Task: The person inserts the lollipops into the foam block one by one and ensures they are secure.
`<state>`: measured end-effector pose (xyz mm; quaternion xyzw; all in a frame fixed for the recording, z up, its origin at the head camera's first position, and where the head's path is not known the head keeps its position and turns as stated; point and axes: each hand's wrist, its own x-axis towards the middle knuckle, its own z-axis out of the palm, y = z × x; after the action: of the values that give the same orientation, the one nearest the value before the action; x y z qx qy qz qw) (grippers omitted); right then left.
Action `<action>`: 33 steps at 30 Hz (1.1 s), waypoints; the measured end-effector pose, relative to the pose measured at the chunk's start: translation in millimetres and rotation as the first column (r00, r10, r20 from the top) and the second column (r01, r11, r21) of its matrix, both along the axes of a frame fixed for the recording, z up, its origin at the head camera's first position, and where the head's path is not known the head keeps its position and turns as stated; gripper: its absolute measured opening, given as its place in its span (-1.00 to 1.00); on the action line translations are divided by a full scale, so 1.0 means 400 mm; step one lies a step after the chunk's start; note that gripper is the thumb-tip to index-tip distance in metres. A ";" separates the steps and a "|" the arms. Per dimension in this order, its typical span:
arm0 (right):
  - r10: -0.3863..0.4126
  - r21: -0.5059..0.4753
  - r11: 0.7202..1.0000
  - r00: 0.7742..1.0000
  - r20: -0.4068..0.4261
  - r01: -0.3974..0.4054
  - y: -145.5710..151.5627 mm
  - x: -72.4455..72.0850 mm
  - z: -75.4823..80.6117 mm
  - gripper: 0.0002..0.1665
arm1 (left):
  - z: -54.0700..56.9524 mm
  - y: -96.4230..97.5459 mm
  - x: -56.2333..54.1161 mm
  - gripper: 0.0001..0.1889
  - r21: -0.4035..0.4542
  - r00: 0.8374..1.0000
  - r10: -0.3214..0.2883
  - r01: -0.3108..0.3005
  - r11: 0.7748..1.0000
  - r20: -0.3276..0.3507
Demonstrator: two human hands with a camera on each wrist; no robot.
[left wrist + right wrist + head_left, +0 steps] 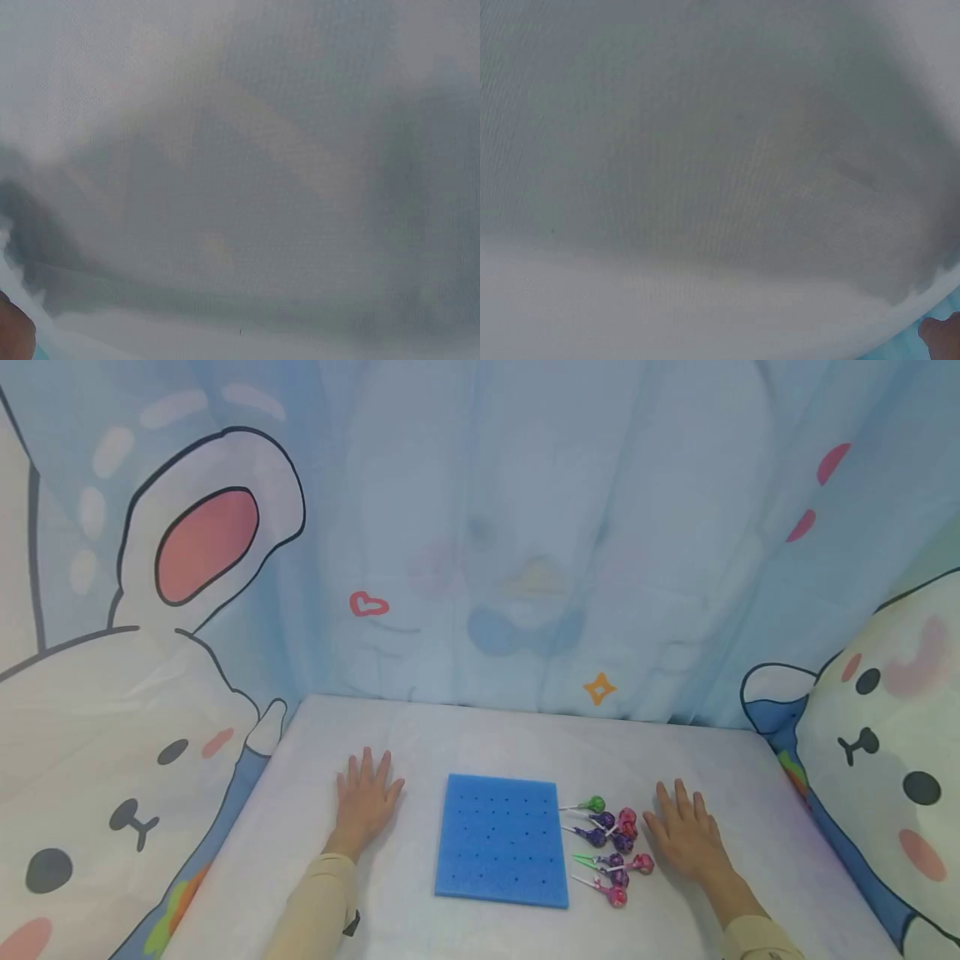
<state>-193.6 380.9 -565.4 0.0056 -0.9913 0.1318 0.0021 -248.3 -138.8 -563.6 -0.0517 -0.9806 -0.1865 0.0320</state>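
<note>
In the head view my left hand (364, 804) lies palm down on the white table, fingers straight and spread, to the left of a blue foam board (501, 841). Rows of small holes dot the board's top. On its right side lie several wrapped lollipops, among them a green one (596, 804), a purple one (596, 837) and a pink one (617, 896), most sticks pointing left. My right hand (686, 835) rests flat to the right of the lollipops, fingers extended, holding nothing. Each wrist view catches only a bit of a hand at a bottom corner.
The white table (405, 927) runs back to a light blue curtain (465, 527) with cartoon prints. Printed white cartoon animals flank the table on the left (90, 735) and right (892, 718).
</note>
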 end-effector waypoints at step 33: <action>0.176 0.009 0.984 0.980 -0.096 -0.176 -0.026 -0.003 0.004 -0.42 | -0.032 0.124 0.034 -0.73 0.286 0.933 -0.349 0.360 0.888 -0.091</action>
<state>-194.6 370.6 -563.9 0.0994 -0.9857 0.1307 0.0383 -234.6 -89.2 -576.6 -0.2279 -0.9144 -0.3337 0.0231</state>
